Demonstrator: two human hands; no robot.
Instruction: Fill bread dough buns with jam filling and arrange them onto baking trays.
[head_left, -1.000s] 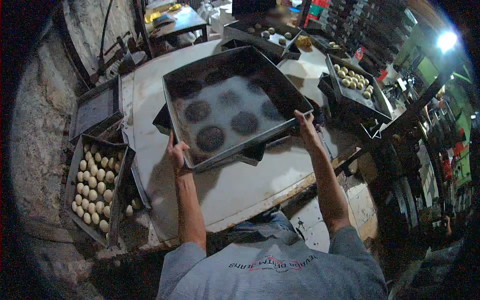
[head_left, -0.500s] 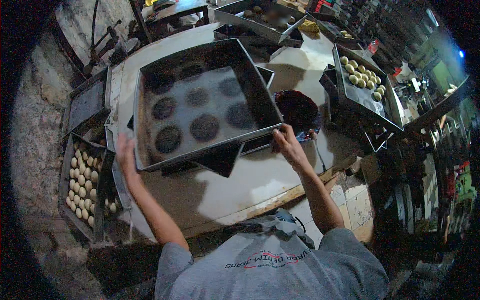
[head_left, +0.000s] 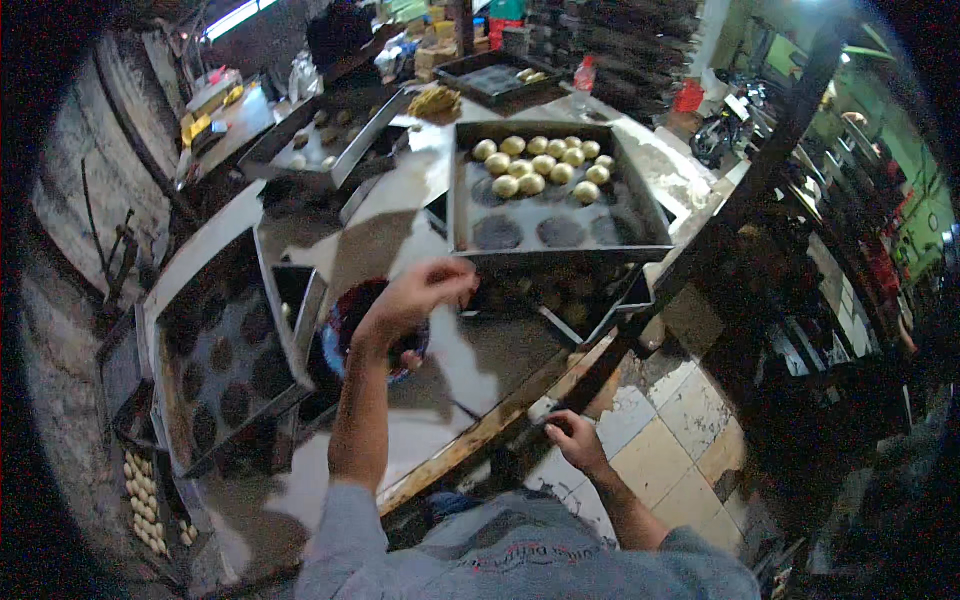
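Observation:
My left hand [head_left: 430, 290] is raised over a dark red bowl [head_left: 345, 335], just short of the near edge of a metal tray [head_left: 625, 225] holding several pale dough balls [head_left: 530, 183]. Its fingers are loosely bent with nothing visible in them. My right hand [head_left: 568, 435] is lower, by the table's front edge [head_left: 455, 455], fingers curled; what they hold, if anything, is unclear. At left an empty tray [head_left: 225, 360] with dark round marks lies tilted on the table.
More trays stand at the back [head_left: 495, 75] and back left [head_left: 310, 150], beside a yellow heap [head_left: 435, 103] and a red bottle [head_left: 585, 72]. Trays of dough balls [head_left: 140, 500] sit lower left. A dark beam [head_left: 745, 205] runs along the right, above a tiled floor [head_left: 660, 455].
The large tray I held now lies at left, out of both hands. My left hand moved up and right, my right hand down. The view has turned rightward toward the tray of dough balls.

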